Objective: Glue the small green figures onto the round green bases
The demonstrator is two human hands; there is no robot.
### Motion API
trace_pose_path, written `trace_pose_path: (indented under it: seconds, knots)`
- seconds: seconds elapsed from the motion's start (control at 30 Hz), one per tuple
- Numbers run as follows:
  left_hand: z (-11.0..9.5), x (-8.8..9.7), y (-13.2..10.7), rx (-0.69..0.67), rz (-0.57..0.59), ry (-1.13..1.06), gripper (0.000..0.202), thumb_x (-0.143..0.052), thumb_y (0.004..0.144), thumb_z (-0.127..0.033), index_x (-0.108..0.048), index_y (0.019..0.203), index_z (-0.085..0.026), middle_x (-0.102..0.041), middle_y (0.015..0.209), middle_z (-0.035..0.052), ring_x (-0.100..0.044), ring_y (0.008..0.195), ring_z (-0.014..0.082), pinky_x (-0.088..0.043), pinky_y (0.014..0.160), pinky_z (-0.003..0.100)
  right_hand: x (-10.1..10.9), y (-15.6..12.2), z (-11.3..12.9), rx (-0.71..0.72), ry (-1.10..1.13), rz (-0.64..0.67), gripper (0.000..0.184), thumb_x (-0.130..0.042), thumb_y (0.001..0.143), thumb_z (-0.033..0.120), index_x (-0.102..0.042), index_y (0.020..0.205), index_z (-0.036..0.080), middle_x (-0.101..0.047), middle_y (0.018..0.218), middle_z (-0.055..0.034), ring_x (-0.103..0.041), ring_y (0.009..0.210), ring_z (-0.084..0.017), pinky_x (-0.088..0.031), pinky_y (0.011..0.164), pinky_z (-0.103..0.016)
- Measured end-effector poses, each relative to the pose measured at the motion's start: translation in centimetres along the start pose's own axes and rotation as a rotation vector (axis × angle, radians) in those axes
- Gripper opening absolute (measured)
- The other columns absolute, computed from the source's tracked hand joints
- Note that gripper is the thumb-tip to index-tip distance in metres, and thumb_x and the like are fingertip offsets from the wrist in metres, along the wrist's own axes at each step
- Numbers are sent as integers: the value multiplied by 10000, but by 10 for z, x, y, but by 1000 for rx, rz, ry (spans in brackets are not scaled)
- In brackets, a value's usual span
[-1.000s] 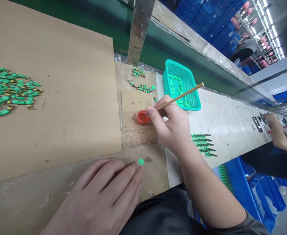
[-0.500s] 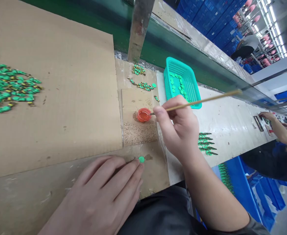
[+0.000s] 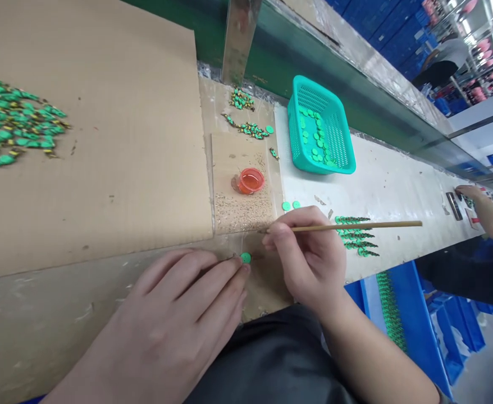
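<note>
My left hand (image 3: 179, 314) lies low over the table, its fingertips closed on the edge of a small green disc (image 3: 246, 257). The disc rests flat by the table's near edge. Pinched in my right hand (image 3: 311, 255) is a thin brush (image 3: 377, 225) with a long wooden handle. Its dark tip points left, a little above and to the right of the disc, apart from it. A small red cup (image 3: 246, 189) of liquid stands farther back on a speckled cardboard piece (image 3: 225, 154). Two loose green discs (image 3: 286, 206) lie beyond my right hand.
A turquoise basket (image 3: 296, 140) holds several green discs. Small green, black and yellow pieces are heaped on the large cardboard (image 3: 145, 140) at left. Rows of discs with dark pointed pieces (image 3: 358, 235) lie at right. A co-worker's arm (image 3: 491, 216) reaches in at far right.
My right hand has brought the brush from the red cup back toward me, near the disc. The handle has swung to nearly level. My left hand stays at the disc; the view has shifted slightly.
</note>
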State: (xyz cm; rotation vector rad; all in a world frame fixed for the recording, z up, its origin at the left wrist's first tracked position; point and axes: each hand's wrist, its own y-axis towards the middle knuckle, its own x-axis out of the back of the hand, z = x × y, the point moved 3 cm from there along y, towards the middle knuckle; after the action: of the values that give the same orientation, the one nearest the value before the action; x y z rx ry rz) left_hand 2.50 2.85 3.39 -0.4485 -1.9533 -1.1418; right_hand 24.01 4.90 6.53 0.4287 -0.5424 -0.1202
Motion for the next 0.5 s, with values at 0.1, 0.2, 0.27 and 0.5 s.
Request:
trace_pose_path:
  seconds: [0.1, 0.2, 0.27, 0.5]
  knots:
    - [0, -3, -3, 17, 31, -10, 317, -589, 1194, -207, -820, 1398, -133, -835, 1342, 120, -707, 1199, 329, -540, 1123, 563, 3, -20, 4, -39, 70, 17, 125, -767, 1174, 210, -721, 1070, 263, -792, 865, 32, -777, 718, -129, -627, 681, -261]
    - [0, -4, -8, 23, 44, -32, 353, -602, 1202, -229, -784, 1482, -115, -826, 1383, 126, -697, 1252, 354, -532, 1167, 595, 0, -33, 4, -19, 58, 70, 165, -778, 1175, 230, -686, 1043, 268, -779, 829, 34, -768, 692, -138, -621, 668, -279]
    - [0, -4, -11, 18, 37, -28, 357, -601, 1206, -236, -776, 1495, -123, -824, 1375, 123, -695, 1255, 351, -535, 1175, 593, -2, -35, 3, -7, 23, 97, 182, -773, 1177, 242, -671, 1032, 279, -773, 829, 33, -774, 698, -152, -627, 662, -298]
    - [1, -2, -11, 29, 49, -33, 315, -630, 1196, -271, -826, 1434, -208, -831, 1344, 95, -717, 1231, 331, -567, 1159, 568, -5, -32, 2, -7, -17, 109, 205, -767, 1170, 217, -654, 1008, 275, -756, 811, 44, -768, 699, -158, -631, 650, -312]
